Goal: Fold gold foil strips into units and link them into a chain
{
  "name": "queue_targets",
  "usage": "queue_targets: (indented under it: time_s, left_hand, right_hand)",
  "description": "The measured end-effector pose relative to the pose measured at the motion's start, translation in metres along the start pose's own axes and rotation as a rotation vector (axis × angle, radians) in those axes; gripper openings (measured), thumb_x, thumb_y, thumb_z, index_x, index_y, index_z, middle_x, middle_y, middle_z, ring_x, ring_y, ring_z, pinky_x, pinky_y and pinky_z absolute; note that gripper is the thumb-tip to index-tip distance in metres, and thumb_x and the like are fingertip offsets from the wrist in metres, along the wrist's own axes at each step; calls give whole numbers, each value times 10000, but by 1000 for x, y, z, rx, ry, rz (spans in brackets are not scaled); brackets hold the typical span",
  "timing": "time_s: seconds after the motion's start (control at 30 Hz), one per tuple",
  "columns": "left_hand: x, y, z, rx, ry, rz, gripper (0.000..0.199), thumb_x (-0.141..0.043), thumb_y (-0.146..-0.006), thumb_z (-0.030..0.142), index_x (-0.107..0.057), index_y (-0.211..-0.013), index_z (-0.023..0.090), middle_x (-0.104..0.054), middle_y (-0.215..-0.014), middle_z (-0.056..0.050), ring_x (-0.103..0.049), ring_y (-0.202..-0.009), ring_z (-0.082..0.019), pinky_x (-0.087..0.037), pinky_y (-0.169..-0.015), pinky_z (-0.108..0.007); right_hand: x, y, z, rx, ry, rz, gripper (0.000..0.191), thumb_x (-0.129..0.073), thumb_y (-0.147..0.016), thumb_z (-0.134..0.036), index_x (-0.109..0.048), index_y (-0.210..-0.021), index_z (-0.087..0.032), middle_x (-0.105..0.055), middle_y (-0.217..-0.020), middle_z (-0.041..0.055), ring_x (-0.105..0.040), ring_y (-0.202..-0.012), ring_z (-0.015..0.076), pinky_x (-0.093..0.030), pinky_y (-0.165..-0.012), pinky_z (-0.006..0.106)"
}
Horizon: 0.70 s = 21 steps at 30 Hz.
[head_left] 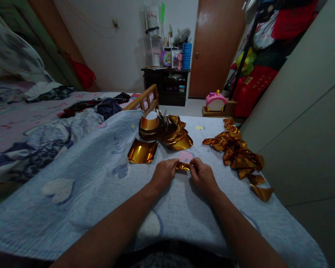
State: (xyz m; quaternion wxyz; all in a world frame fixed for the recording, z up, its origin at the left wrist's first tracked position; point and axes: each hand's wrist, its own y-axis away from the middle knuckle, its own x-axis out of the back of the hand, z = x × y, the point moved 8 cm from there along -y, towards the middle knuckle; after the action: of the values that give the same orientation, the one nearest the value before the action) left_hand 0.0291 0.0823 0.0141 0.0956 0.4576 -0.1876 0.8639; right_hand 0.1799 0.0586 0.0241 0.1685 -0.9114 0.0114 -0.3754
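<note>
A narrow folded piece of shiny gold foil paper [183,166] stretches between my two hands, just above the blue cloth [167,201]. My left hand [164,172] pinches its left end, and my right hand [203,173] grips the right end. Beyond my hands lie stacks of gold foil sheets [143,150]; the nearest ones are curved and smooth. Behind them a fanned pile of sheets [178,137] overlaps. Along the right side runs a heap of folded gold foil pieces [238,154], crumpled and pointed in shape.
Left of the cloth is a bed [53,111] with clothes and bedding, and a wooden rail [145,98]. A white fan [13,52] stands at far left. A pale cabinet [304,123] borders the right edge. A pink toy [215,101] and a dark shelf [167,85] are farther back.
</note>
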Motion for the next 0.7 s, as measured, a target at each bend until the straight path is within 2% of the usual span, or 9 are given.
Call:
queue_targets:
  time_s: [0.4,0.7]
  left_hand:
    - [-2,1,0,-19,-23,-6,274,-528,-977,156,-719,-1172,173,-780,-1103,-98,-749,-980,-239,-573,-877,-317]
    - [0,1,4,-74,-34,21,267,-508,-974,148,-723,-1129,178,-778,-1091,-95,-742,-974,-222,-569,-892,-310]
  right_hand:
    - [0,0,-4,48,3,1,131,-442,-906,-233,-567,-875,-207,-655,-731,40,-608,-636,187,-399,-642,276]
    - [2,0,-6,59,39,16,146,-450,-889,-222,-594,-907,-205,-664,-704,28,-579,-583,175,-390,-617,272]
